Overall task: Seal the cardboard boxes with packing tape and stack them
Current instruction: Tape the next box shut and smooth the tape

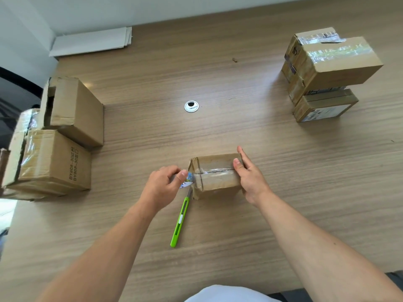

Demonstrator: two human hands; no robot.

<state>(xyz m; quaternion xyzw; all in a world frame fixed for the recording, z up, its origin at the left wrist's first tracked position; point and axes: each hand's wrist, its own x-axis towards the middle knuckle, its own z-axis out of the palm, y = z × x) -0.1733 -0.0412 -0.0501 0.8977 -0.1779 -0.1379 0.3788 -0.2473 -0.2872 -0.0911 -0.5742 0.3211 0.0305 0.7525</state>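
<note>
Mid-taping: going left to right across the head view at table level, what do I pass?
Loose boxes → left hand → tape → box → right hand → stack

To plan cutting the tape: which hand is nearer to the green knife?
Left. The left hand, holding the tape roll, is just beside the blade end of the green knife. The right hand holds the small box at its far end, across the box from the knife.

Small box (216,179), near centre, clear tape (214,170) along top seam; tape roll (188,180) at left end. Taped stack (327,68) far right.
</note>
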